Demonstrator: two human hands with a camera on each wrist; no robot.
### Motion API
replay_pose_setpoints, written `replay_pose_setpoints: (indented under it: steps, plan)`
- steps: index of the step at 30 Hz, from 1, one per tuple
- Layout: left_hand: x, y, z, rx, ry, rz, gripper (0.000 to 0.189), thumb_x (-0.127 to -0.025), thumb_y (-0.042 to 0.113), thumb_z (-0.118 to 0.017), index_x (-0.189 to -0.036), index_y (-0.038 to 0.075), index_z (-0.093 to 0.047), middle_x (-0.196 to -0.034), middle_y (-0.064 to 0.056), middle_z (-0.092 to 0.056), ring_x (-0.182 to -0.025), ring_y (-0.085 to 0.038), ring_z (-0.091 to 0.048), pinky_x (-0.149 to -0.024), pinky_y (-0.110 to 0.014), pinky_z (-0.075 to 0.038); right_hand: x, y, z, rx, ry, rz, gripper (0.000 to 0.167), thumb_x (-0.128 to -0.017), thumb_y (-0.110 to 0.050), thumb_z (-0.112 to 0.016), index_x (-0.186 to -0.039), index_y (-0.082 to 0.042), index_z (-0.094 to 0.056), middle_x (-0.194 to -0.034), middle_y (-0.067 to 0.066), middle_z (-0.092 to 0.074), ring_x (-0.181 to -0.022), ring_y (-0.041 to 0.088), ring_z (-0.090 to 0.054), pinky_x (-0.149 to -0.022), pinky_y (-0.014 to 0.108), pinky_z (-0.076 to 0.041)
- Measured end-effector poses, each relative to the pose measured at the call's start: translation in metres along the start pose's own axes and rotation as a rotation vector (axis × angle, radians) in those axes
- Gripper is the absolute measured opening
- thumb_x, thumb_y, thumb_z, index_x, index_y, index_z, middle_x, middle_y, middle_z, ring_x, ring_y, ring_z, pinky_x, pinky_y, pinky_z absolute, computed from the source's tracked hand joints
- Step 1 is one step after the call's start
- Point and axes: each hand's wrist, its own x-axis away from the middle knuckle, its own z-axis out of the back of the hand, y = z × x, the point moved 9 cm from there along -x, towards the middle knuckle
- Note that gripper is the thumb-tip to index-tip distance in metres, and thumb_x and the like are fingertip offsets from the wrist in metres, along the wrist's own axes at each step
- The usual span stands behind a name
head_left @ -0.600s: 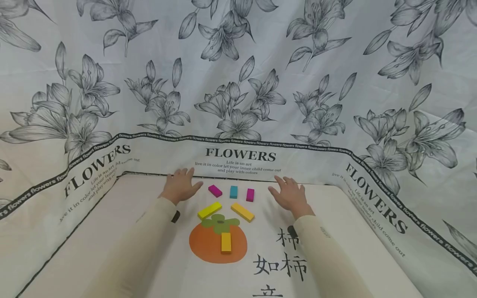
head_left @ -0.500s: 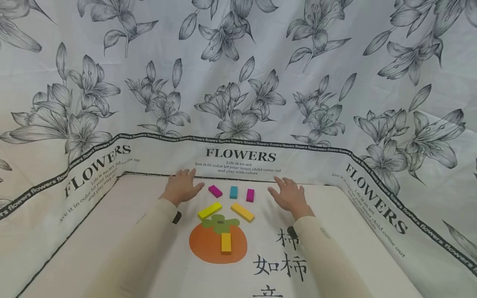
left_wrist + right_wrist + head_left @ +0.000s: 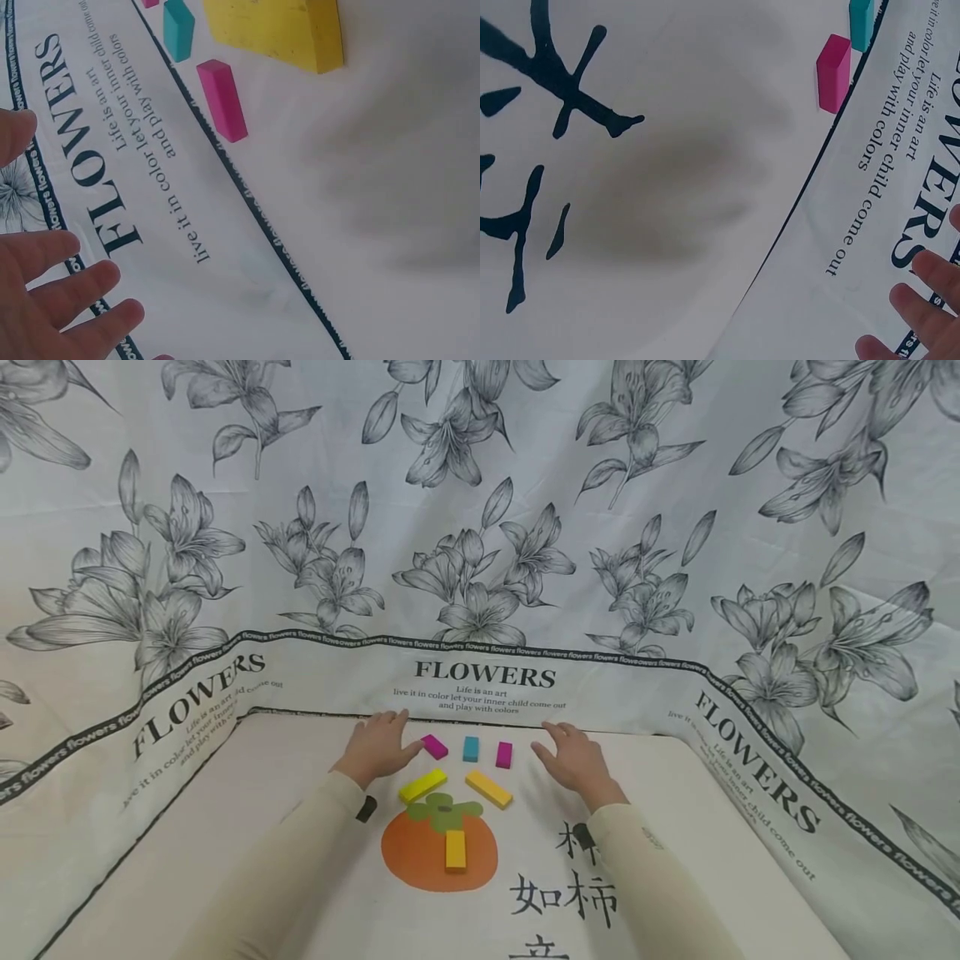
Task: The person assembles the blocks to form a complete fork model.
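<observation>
My left hand (image 3: 377, 747), fingers extended and holding nothing, hovers left of a magenta block (image 3: 434, 747), its thumb tip overlapping the block's edge in the head view. The left wrist view shows a gap between that hand (image 3: 64, 304) and the magenta block (image 3: 222, 101). On the right, my other hand (image 3: 576, 760) has its fingers spread, holds nothing and is nearest a second magenta block (image 3: 504, 755). Between the magenta blocks lies a teal block (image 3: 470, 749). Closer to me are a lime-yellow block (image 3: 422, 786) and an orange-yellow block (image 3: 489, 788), both slanted.
Another yellow block (image 3: 455, 852) lies on the orange persimmon print (image 3: 405, 852) of the white tabletop cloth (image 3: 217, 827). Black printed characters (image 3: 566, 893) are at its right. Behind the table's far edge hangs a flower-patterned curtain (image 3: 480, 543).
Both hands have moved inward toward the blocks: the left hand to the right, the right hand slightly to the left. The blocks have stayed in place.
</observation>
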Motion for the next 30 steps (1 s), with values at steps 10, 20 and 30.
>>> replay_pose_setpoints:
  steps: [10, 20, 30]
  plan:
    - [0.006, 0.014, 0.000, 0.008, 0.032, -0.028, 0.073, -0.093, 0.053, -0.050, -0.148, 0.007, -0.038, -0.147, -0.016, -0.046, -0.136, -0.037, -0.042, -0.109, -0.056, -0.036, 0.003, -0.008, -0.013, -0.079, -0.025, -0.005, 0.062, -0.097, -0.055, -0.044, -0.147, -0.019, -0.040, -0.154, 0.014, -0.035, -0.139, 0.039, -0.036, -0.110, 0.060, -0.031]
    - [0.013, 0.030, -0.012, 0.017, 0.045, -0.055, 0.074, -0.091, 0.054, -0.056, -0.146, 0.007, -0.042, -0.145, -0.015, -0.049, -0.131, -0.036, -0.046, -0.107, -0.054, -0.040, 0.012, -0.018, -0.022, -0.099, -0.056, -0.007, 0.061, -0.096, -0.054, -0.047, -0.146, -0.019, -0.043, -0.153, 0.014, -0.036, -0.139, 0.038, -0.037, -0.110, 0.058, -0.033]
    - [0.020, 0.047, -0.016, 0.059, 0.010, -0.072, 0.070, -0.091, 0.053, -0.057, -0.142, 0.007, -0.047, -0.136, -0.015, -0.055, -0.121, -0.033, -0.053, -0.104, -0.050, -0.044, 0.014, -0.032, -0.024, -0.148, -0.071, 0.041, 0.058, -0.096, -0.049, -0.051, -0.145, -0.019, -0.044, -0.152, 0.013, -0.039, -0.139, 0.035, -0.039, -0.111, 0.055, -0.034]
